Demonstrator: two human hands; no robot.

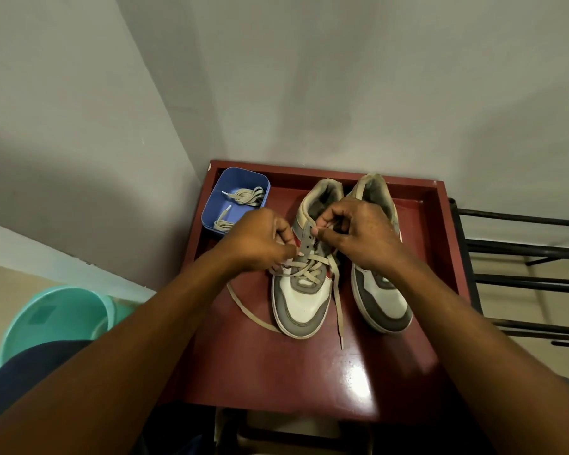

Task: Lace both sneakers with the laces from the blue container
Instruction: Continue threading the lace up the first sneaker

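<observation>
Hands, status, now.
Left hand: closed, pinching the lace beside the sneaker.
Right hand: closed, apparently pinching that sneaker's eyelet flap.

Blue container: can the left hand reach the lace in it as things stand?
Probably yes. The container is open-topped and sits just beyond the left hand, with nothing between them. But that hand is pinching a lace on the sneaker, so it would have to let go first.
</observation>
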